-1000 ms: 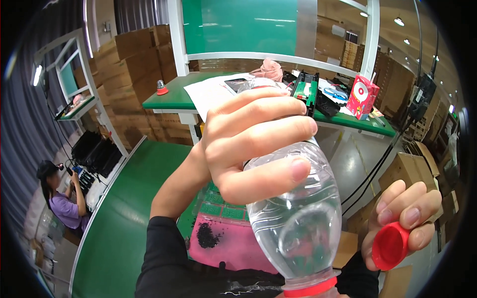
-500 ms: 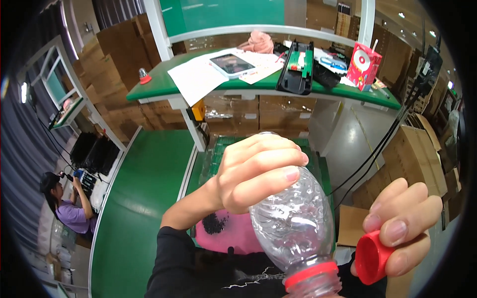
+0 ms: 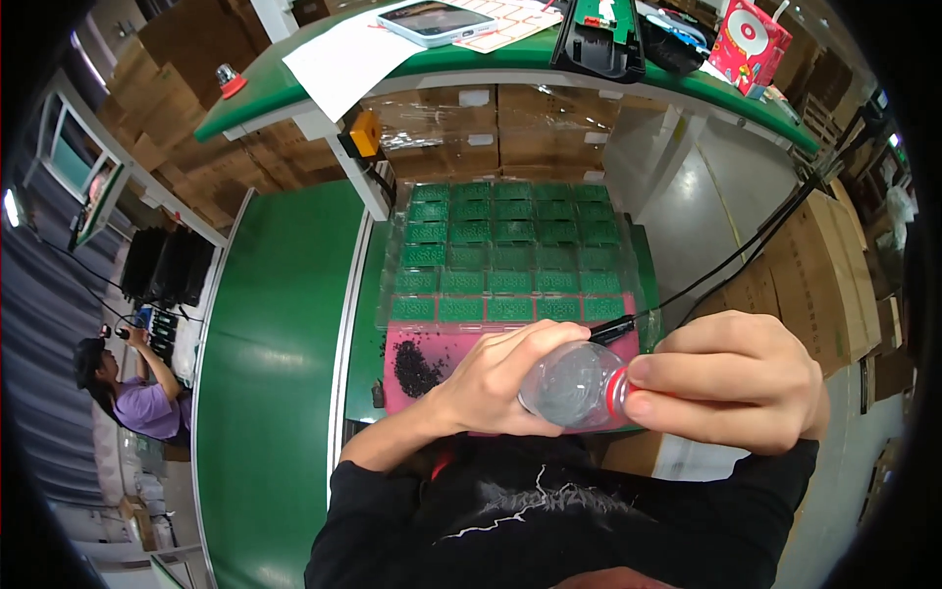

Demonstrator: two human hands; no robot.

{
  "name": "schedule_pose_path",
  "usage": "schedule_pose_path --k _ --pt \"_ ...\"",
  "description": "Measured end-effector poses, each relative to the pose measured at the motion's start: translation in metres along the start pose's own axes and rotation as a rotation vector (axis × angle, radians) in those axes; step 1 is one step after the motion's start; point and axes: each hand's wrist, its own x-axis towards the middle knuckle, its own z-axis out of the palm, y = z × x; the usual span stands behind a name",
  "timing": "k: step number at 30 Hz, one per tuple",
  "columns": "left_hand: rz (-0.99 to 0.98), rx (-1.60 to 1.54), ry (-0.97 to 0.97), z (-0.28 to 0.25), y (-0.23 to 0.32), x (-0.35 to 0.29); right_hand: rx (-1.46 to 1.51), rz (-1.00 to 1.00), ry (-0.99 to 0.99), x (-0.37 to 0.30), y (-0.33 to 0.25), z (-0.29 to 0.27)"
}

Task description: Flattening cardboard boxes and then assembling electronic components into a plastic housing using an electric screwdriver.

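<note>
A clear plastic bottle (image 3: 569,386) lies on its side in the air, its base toward my left and its neck toward my right. My left hand (image 3: 481,381) is wrapped round its body. At the neck, my right hand (image 3: 731,381) pinches the red bottle cap (image 3: 616,395), which the fingers mostly hide. Below and beyond them is a pink mat (image 3: 471,344) with a pile of small black parts (image 3: 417,368). A tray of green circuit boards (image 3: 510,245) sits at the mat's far side.
A black pen-shaped tool (image 3: 613,329) lies by the bottle. The raised green shelf (image 3: 491,71) holds a phone (image 3: 437,22), paper and a red drink carton (image 3: 751,44). Cables hang at the right beside cardboard boxes (image 3: 844,285). A co-worker (image 3: 142,393) sits far left.
My right hand has brought the red cap from apart to the bottle's neck. The bottle has turned from neck-down to sideways, and the view has tilted down toward the mat.
</note>
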Motion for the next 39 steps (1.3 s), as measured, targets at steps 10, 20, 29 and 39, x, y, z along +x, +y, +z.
schedule_pose_path --k 10,20,29,39 --pt "-0.284 -0.063 -0.248 0.022 -0.017 -0.033 -0.172 -0.012 -0.573 -0.037 0.014 0.029" --pt "-0.213 0.603 0.095 -0.025 -0.022 -0.010 0.219 0.959 -0.190 -0.011 0.048 0.067" --pt "0.450 0.688 0.913 -0.220 0.043 0.063 0.470 1.039 -0.259 -0.024 0.047 0.079" --pt "0.321 0.500 0.882 -0.261 -0.038 0.189 0.510 0.962 -0.419 -0.041 0.039 0.112"
